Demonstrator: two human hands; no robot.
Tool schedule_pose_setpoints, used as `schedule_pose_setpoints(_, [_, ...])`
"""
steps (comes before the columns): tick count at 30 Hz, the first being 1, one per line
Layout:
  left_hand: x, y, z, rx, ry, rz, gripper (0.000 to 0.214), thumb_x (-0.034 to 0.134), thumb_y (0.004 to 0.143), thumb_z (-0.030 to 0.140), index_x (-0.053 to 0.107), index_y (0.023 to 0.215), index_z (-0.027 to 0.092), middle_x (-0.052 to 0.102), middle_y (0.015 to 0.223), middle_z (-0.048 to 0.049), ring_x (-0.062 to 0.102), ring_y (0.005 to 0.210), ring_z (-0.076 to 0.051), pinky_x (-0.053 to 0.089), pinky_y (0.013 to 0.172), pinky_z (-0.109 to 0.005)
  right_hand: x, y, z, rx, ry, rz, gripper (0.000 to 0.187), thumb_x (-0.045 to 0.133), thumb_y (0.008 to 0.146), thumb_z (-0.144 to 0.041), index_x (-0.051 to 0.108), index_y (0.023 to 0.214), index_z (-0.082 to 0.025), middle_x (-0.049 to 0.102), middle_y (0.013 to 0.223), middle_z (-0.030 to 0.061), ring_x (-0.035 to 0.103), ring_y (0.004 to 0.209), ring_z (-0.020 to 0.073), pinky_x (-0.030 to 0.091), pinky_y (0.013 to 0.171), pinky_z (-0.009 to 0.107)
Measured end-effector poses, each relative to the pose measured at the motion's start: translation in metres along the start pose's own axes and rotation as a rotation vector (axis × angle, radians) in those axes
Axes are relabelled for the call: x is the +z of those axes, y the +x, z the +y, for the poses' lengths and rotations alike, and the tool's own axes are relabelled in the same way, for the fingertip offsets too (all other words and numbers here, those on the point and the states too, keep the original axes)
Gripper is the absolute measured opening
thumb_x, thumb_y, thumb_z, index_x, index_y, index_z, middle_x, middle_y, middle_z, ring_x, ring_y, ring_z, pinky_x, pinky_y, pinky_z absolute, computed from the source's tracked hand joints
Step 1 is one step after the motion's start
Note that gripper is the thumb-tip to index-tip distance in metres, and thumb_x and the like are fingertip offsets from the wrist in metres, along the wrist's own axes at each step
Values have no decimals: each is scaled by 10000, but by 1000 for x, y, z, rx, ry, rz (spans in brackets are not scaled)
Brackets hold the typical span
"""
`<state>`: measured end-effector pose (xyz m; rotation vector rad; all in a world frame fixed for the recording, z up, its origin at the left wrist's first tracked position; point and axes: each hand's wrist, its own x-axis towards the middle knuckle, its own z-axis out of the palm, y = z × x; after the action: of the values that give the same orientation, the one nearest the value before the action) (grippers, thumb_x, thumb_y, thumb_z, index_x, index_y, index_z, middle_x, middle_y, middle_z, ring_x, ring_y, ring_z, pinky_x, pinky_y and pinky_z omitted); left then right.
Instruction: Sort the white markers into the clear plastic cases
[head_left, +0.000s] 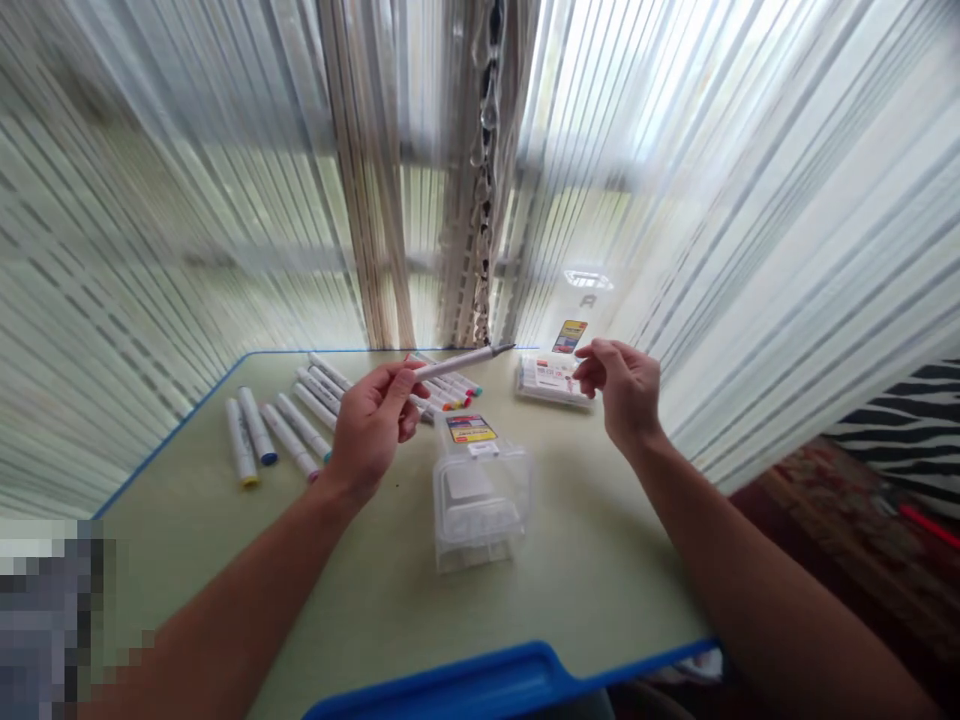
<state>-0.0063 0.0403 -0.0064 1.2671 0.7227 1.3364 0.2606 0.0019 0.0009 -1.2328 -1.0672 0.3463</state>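
Observation:
My left hand (375, 422) pinches a white marker (457, 363) between thumb and fingers, its dark pointed end aimed to the right. Over the table's right side, my right hand (621, 385) is raised with curled fingers; whatever they may hold is too small to make out. Behind its fingertips lies a clear case of markers (551, 380) with a printed label and a raised lid. A clear, open plastic box (484, 510) stands in front, between my forearms. White markers with coloured ends (291, 440) lie left of my left hand, and more markers (457, 385) lie just behind it.
The pale green table (375, 590) has a blue rim with a blue moulded strip (465, 690) at the near edge. Sheer striped curtains (225, 200) hang along its far side, with a bead string (489, 110) in the middle. A patterned carpet (847, 500) shows at right.

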Motion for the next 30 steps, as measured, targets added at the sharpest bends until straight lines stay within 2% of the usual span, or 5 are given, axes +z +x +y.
schedule_pose_setpoints(2, [0,1,0,0,10,13,217,624,820,302,651,968,144,576,734,9,392,400,-27,271,343,-163,-13,15,9,1,-285,131,282,573,811,-416,669,769,-155,659,648,32,565,533,139,426,501,255])
schedule_pose_setpoints(4, [-1,1,-1,-4,14,21,217,625,816,301,649,960,140,579,732,8,389,397,-26,271,341,-160,-23,27,19,53,-498,141,271,620,767,-413,683,813,-154,704,769,61,630,679,181,473,632,295])
schedule_pose_setpoints(14, [-5,3,-3,-16,24,59,250,627,797,335,644,935,127,580,714,13,380,388,-19,252,342,-150,-26,33,43,190,-673,79,550,622,760,-509,595,1136,-108,680,1112,163,664,922,252,506,768,319])
schedule_pose_setpoints(22, [-4,4,-2,-20,-13,92,320,655,754,404,651,917,128,594,682,18,375,377,-25,240,335,-158,3,74,30,247,-778,135,980,724,611,-624,368,1341,-75,576,1273,226,562,1177,319,458,940,333])
schedule_pose_setpoints(30, [-6,4,-2,-2,-35,90,301,630,767,385,642,901,115,585,663,15,376,378,-26,238,343,-157,40,83,32,368,-889,136,843,696,637,-638,430,1242,-114,578,1232,253,580,1130,371,494,894,438])
